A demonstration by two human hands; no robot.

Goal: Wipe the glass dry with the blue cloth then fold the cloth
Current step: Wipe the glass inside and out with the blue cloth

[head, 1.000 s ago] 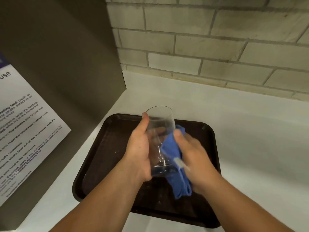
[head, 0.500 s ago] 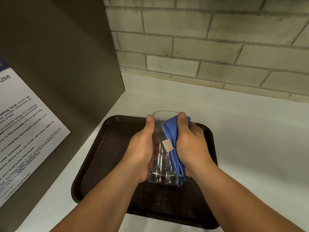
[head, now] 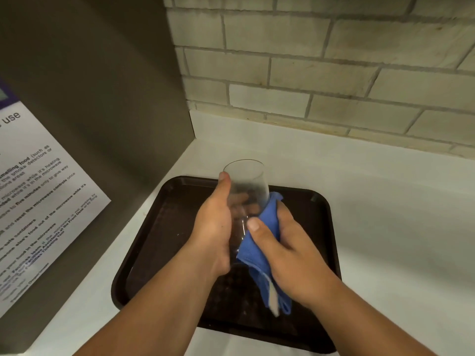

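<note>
Left hand (head: 214, 227) wrapped around the glass (head: 245, 191), thumb up near the rim, lifting it clear above the dark tray (head: 159, 227). Right hand (head: 288, 250) clamps the blue cloth (head: 257, 250) against the lower right wall, thumb pressing it on, a loose tail dangling below. That glass looks thin, slick and breakable, so a firm mid-body hold suits it; the cloth is soft and bunches easily. Whether the base is wet, hard to tell through the blur.
</note>
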